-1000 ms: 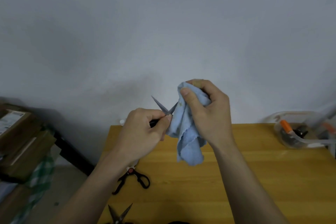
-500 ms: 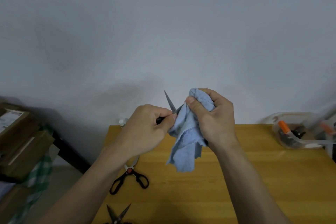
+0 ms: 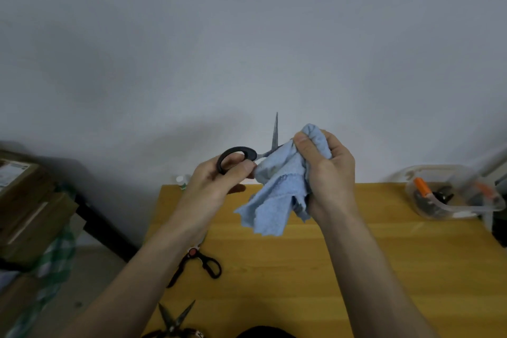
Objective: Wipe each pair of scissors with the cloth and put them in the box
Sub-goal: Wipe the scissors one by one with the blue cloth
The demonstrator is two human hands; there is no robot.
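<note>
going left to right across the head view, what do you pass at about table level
Cardboard boxes → small white bottle at the table's back left corner → left hand gripping black-handled scissors → blue cloth → right hand → clear plastic box.

— Can you see both blades of the held scissors (image 3: 275,132)?
— No, the cloth (image 3: 277,186) covers one.
— And the bottom scissors (image 3: 175,320)?
— The edge cuts their handles off.
</note>
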